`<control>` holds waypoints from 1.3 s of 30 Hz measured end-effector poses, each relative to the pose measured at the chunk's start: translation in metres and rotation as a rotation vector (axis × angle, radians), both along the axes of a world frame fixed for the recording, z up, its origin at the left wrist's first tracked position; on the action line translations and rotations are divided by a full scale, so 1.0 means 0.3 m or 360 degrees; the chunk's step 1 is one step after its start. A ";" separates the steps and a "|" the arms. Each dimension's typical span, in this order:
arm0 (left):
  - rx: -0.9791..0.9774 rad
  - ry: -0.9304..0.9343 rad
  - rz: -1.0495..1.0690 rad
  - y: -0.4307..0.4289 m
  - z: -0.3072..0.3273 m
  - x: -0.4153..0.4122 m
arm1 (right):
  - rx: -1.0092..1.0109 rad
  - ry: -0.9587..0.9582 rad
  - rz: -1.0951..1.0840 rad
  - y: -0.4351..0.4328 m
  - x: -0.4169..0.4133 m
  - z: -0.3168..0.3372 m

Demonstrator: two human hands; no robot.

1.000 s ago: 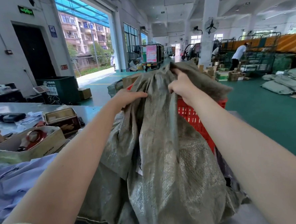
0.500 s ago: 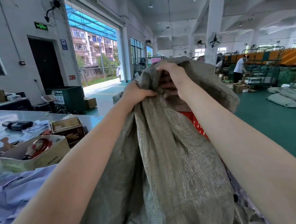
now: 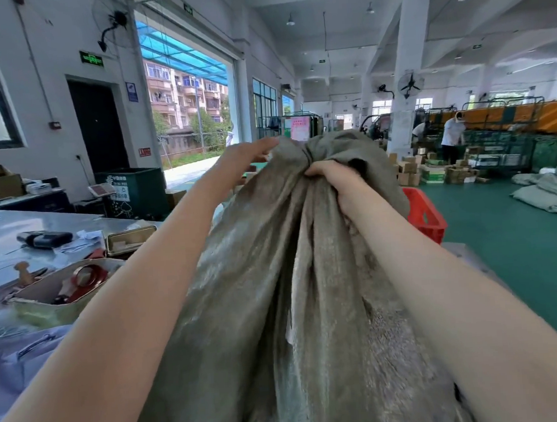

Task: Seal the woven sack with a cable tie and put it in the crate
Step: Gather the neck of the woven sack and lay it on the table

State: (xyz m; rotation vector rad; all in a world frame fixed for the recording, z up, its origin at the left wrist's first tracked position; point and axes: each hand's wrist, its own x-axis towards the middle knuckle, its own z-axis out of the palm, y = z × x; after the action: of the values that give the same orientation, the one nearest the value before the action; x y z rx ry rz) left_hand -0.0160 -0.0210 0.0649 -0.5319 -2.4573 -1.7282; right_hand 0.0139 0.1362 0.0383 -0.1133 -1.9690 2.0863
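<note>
The grey-green woven plastic sack (image 3: 275, 292) is standing upright right in front of the person, its gathered mouth raised to about head height. It is filling the centre of the view and hiding most of the red slatted plastic crate (image 3: 425, 213) just behind it to the right.

Right hand (image 3: 335, 183) is fisting the bunched neck just below the mouth, fully wrapped around it. Left hand (image 3: 244, 160) is lying on the upper left edge of the mouth with fingers extended, touching fabric; whether it is actually pinching a fold, I cannot tell.

Handling, as a judgement: the fabric is looking soft and floppy, creasing into long vertical pleats, with a slick sheen, so it is probably slipping if held loosely. The body is hanging full and taut under the fist, so it is likely carrying some weight. Best hold is the gathered neck, squeezed narrow, leaving a stub above the fist for the tie. For the lift into the crate, I would be adding a second grip lower on the body.

Counts: one sack in hand, one crate, two hands. No cable tie is showing in either hand or on the neck, so sealing is not yet done. Several similar grey sacks (image 3: 550, 191) are lying on the green floor far right.
</note>
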 end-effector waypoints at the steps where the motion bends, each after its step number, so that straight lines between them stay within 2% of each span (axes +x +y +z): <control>1: -0.0056 -0.0009 0.0133 -0.020 -0.012 -0.019 | -0.0070 -0.0026 0.0028 0.010 -0.001 0.002; 2: -0.0150 -0.0065 0.0157 -0.037 -0.029 -0.019 | -0.0138 -0.0031 0.0079 0.021 0.001 0.004; 4: -0.0327 -0.0274 -0.0071 -0.050 -0.076 -0.034 | -0.0337 0.0045 0.0199 0.038 0.015 0.001; 7: -0.0358 -0.0510 -0.0290 -0.024 -0.131 -0.040 | -0.0619 0.0260 0.0349 0.058 0.030 -0.004; 9: -0.0305 -0.0552 -0.0319 0.014 -0.151 -0.048 | -0.0685 0.0358 0.0383 0.070 0.048 0.002; 12: -0.0268 -0.0429 -0.0407 0.048 -0.156 -0.038 | -0.0649 0.0389 0.0487 0.085 0.077 0.018; 14: -0.0122 -0.0401 -0.0440 0.067 -0.136 -0.031 | -0.0596 0.0368 0.0510 0.102 0.079 0.027; 17: 0.0400 -0.0343 -0.0550 0.067 -0.085 -0.039 | -0.0413 0.0274 0.0532 0.144 0.078 0.034; 19: 0.0648 -0.0299 -0.0619 0.062 -0.036 -0.045 | -0.0149 0.0124 0.0509 0.167 0.078 0.042; 20: 0.0644 -0.0277 -0.0619 0.063 -0.011 -0.047 | 0.0043 0.0016 0.0509 0.172 0.076 0.051; 23: 0.0295 -0.0198 -0.0610 0.090 0.056 -0.019 | 0.0721 -0.0351 0.0623 0.151 0.082 0.091; 25: 0.0117 -0.0131 -0.0643 0.112 0.087 0.002 | 0.0872 -0.0469 0.0740 0.113 0.094 0.106; 28: 0.0222 -0.0053 -0.0637 0.130 0.113 0.019 | 0.0630 -0.0351 0.0704 0.092 0.086 0.091; 31: 0.0319 -0.0047 -0.0623 0.134 0.118 0.014 | 0.0000 0.0045 0.0727 0.071 0.069 0.073; 33: 0.0237 0.0016 -0.0443 0.140 0.113 0.006 | -0.0328 0.0188 0.0592 0.037 0.072 0.080; 35: 0.0067 0.0175 -0.0199 0.140 0.105 -0.003 | -0.0433 0.0245 0.0415 0.011 0.053 0.094; 37: -0.0003 0.0342 -0.0038 0.120 0.099 -0.018 | -0.0398 0.0214 0.0154 0.017 0.033 0.096; 39: 0.0121 0.0128 -0.0191 0.066 0.095 -0.025 | -0.0451 0.0213 0.0082 0.041 0.035 0.091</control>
State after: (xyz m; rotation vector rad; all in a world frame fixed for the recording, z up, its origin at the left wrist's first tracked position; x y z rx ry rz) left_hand -0.0236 -0.0012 0.0934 -0.7396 -2.3392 -1.7971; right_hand 0.0245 0.1486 0.0655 0.0223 -1.6094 2.3298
